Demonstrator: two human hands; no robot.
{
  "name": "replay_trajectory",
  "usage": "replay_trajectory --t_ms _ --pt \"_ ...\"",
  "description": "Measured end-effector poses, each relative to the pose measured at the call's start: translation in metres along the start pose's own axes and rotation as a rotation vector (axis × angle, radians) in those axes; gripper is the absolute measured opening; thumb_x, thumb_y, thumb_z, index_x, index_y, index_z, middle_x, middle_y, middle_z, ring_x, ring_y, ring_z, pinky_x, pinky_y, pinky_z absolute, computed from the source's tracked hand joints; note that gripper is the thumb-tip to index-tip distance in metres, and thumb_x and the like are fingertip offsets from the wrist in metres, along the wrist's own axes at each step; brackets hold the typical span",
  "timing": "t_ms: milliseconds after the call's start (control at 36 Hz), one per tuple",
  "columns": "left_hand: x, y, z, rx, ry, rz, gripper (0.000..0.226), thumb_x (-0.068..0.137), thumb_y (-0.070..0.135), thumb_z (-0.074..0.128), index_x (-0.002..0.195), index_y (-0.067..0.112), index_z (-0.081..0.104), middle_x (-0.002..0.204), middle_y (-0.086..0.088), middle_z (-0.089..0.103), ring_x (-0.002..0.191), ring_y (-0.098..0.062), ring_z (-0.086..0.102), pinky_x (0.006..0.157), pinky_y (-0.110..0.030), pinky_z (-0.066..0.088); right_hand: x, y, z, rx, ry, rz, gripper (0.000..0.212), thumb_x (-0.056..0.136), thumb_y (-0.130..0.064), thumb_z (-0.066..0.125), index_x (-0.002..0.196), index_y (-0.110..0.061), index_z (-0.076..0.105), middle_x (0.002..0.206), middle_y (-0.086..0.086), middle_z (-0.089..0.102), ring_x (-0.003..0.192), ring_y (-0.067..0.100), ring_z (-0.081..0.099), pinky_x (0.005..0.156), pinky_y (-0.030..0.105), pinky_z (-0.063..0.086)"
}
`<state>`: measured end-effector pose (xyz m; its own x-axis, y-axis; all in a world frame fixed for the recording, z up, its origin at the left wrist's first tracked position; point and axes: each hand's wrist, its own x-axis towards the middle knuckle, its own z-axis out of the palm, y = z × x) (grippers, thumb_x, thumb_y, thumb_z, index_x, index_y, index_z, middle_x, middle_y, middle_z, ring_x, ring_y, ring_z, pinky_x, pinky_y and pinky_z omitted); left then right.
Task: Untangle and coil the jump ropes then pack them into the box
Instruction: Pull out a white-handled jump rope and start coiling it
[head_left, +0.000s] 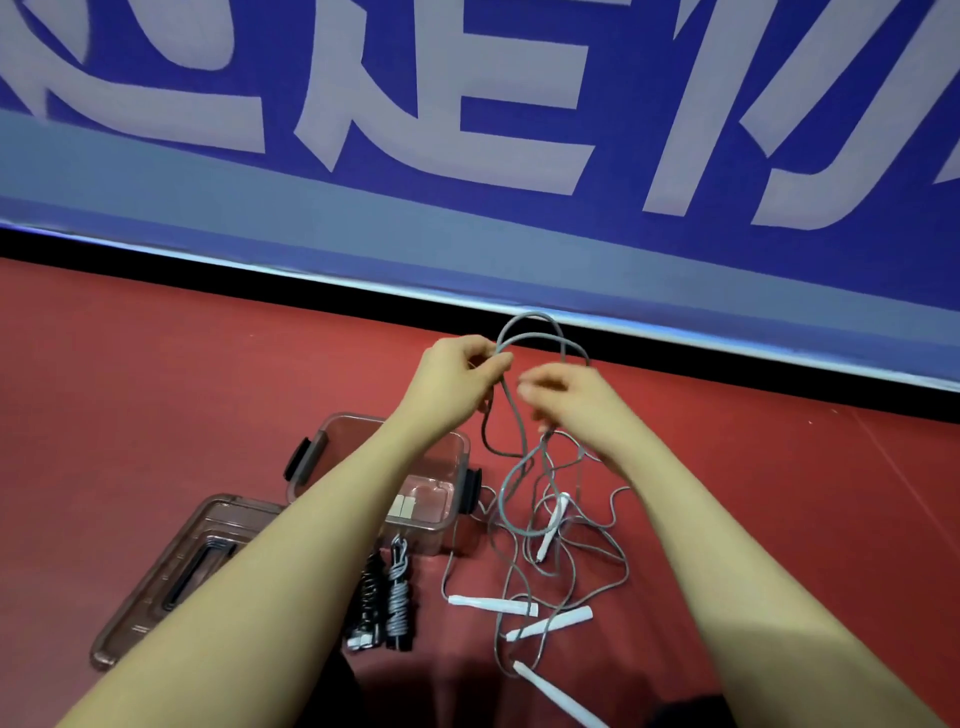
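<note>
Grey cord (511, 467) is mid-untangling, pinched by the left hand (457, 371) and looped through the right hand's (566, 397) curled fingers above a floor tangle, while two coiled ropes (384, 597) lie beside the box (441, 514), unpacked.

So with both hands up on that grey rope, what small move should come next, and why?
Probably draw the raised loop of thin grey jump rope apart with the left hand and right hand to free one strand. Below them the rope hangs into a knotted heap among white handles on the red floor, while the clear plastic box sits open.
</note>
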<state>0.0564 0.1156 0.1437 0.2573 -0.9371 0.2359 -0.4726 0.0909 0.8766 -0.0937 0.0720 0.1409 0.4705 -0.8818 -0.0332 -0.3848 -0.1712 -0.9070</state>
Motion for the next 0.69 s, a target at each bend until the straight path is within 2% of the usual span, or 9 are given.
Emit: replay_trajectory --t_ms 56,111,222,306,389,444,528,639,694 --pt "0.001 0.004 -0.001 -0.020 0.007 0.011 0.020 0.090 0.020 0.062 0.073 0.010 0.063 0.058 0.000 0.059 0.044 -0.011 0.055 0.054 -0.022 0.047 -0.003 0.008 0.005 -0.253 -0.162 0.012 0.019 0.087 -0.015 0.065 0.105 -0.008 0.065 0.089 0.004 0.061 0.077 0.016 0.056 0.078 0.033 0.050" --pt "0.001 0.009 -0.003 -0.059 0.007 0.010 0.021 0.090 0.020 0.062 0.074 0.006 0.063 0.057 -0.002 0.059 0.043 -0.012 0.056 0.056 -0.024 0.049 -0.005 0.013 0.011 -0.378 -0.228 0.031 0.028 0.085 -0.023 0.068 0.111 -0.013 0.064 0.093 0.003 0.060 0.082 0.018 0.058 0.084 0.036 0.050" --pt "0.002 0.017 -0.005 -0.186 0.037 -0.007 0.023 0.091 0.016 0.061 0.073 0.001 0.061 0.055 -0.006 0.057 0.043 -0.014 0.056 0.055 -0.028 0.051 -0.006 0.011 0.015 -0.296 -0.170 -0.024 0.024 0.082 -0.034 0.070 0.103 -0.022 0.068 0.085 0.002 0.063 0.072 0.014 0.056 0.073 0.032 0.048" --pt "0.002 0.020 -0.006 -0.329 0.075 -0.035 0.024 0.091 0.013 0.061 0.069 0.004 0.058 0.054 0.000 0.053 0.045 -0.009 0.054 0.052 -0.025 0.052 -0.006 0.005 0.020 -0.205 -0.140 -0.057 0.015 0.083 -0.031 0.070 0.090 -0.018 0.072 0.075 -0.001 0.064 0.061 0.005 0.051 0.065 0.027 0.041" --pt "0.002 0.023 -0.006 -0.398 0.072 -0.058 0.023 0.094 0.016 0.058 0.083 -0.004 0.063 0.060 -0.002 0.053 0.048 -0.008 0.055 0.058 -0.025 0.055 -0.003 0.004 0.024 -0.204 -0.087 -0.079 0.018 0.086 -0.025 0.066 0.078 -0.009 0.069 0.068 0.007 0.063 0.057 0.011 0.050 0.060 0.030 0.043" --pt "0.004 0.021 -0.005 -0.412 0.065 -0.108 0.025 0.097 0.018 0.052 0.088 -0.001 0.065 0.066 -0.002 0.056 0.050 -0.007 0.055 0.059 -0.027 0.055 -0.002 0.003 0.023 -0.157 -0.037 -0.094 0.018 0.088 -0.020 0.064 0.075 -0.007 0.067 0.067 0.010 0.061 0.058 0.014 0.053 0.059 0.029 0.045" --pt "0.005 0.014 -0.005 -0.276 0.028 -0.166 0.019 0.095 0.006 0.045 0.095 0.006 0.063 0.080 -0.004 0.059 0.056 -0.012 0.052 0.056 -0.027 0.047 0.001 -0.001 0.019 -0.010 0.073 -0.123 0.019 0.091 -0.016 0.061 0.073 -0.013 0.066 0.064 0.007 0.060 0.053 0.011 0.054 0.054 0.020 0.046" --pt "-0.003 0.006 -0.004 0.082 -0.247 -0.160 0.028 0.089 0.004 0.050 0.115 0.006 0.062 0.092 -0.001 0.060 0.077 -0.008 0.052 0.068 -0.020 0.041 0.006 -0.006 0.011 0.146 0.212 -0.125 0.024 0.094 -0.019 0.057 0.071 -0.015 0.064 0.059 0.005 0.059 0.048 0.010 0.053 0.055 0.024 0.046" --pt "-0.007 0.002 -0.003 0.111 -0.353 -0.145 0.029 0.087 0.007 0.055 0.115 0.011 0.062 0.101 0.000 0.062 0.076 -0.006 0.053 0.063 -0.014 0.040 0.007 -0.010 0.008 0.307 0.259 -0.087 0.025 0.094 -0.018 0.057 0.071 -0.012 0.064 0.058 0.005 0.058 0.045 0.008 0.051 0.051 0.021 0.045"
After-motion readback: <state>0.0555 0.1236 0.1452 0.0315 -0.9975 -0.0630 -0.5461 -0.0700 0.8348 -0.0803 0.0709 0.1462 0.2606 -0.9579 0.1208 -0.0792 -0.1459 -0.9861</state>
